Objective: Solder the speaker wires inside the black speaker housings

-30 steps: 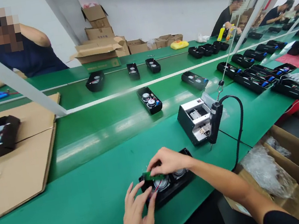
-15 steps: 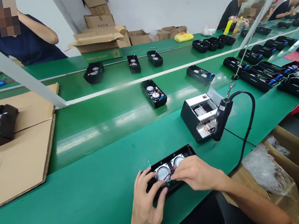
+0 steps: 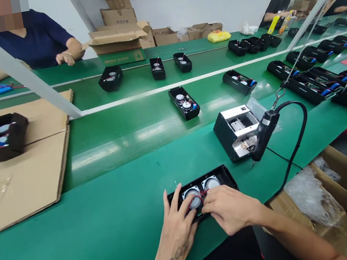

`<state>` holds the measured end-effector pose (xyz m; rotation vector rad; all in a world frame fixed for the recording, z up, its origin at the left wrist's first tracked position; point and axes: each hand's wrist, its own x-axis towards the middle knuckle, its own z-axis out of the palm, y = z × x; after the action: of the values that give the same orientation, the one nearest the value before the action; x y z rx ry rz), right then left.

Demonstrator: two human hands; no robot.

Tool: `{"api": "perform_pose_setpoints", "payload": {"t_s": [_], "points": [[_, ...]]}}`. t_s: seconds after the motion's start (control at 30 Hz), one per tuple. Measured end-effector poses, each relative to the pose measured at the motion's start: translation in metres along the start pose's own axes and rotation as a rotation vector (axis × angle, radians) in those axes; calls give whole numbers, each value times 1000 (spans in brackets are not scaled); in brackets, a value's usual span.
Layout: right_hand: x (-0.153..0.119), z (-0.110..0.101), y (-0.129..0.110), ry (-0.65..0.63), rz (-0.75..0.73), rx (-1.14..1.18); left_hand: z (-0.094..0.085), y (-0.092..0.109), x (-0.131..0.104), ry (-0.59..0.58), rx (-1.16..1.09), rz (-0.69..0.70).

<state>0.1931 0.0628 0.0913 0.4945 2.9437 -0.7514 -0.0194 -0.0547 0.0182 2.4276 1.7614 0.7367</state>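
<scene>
Head view: we see the left hand and right hand, fingers pressed on the open black speaker case at the green bench's near edge; an electric screwdriver hangs nearby.

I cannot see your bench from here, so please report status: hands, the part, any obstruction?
Left hand and right hand both on the black speaker housing. Housing flat on green bench. Hanging screwdriver apart, right.
</scene>
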Motion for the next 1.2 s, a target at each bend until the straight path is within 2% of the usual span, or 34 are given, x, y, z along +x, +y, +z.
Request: {"api": "perform_pose_setpoints", "payload": {"t_s": [0.23, 0.33, 0.43, 0.5, 0.6, 0.67, 0.73, 0.87, 1.2], "points": [[-1, 32, -6, 119, 43, -87, -6, 2, 8, 30, 68, 102], [-1, 40, -5, 152, 45, -122, -2, -4, 12, 38, 80, 149], [7, 26, -2, 106, 76, -120, -3, -18, 25, -20, 7, 143], [18, 5, 2, 30, 100, -101, -10, -30, 43, -156, -94, 74], [38, -29, 10, -72, 116, -103, -26, -44, 74, -418, -256, -103], [50, -44, 15, -124, 129, -84, -36, -49, 91, -502, -308, -182], [58, -51, 19, -158, 134, -10, -41, -52, 101, -520, -320, -214], [64, -49, 24, -148, 130, 99, -43, -52, 105, -541, -351, -271], [64, -51, 18, -138, 172, -17, -43, -53, 107, -561, -404, -318]]}}
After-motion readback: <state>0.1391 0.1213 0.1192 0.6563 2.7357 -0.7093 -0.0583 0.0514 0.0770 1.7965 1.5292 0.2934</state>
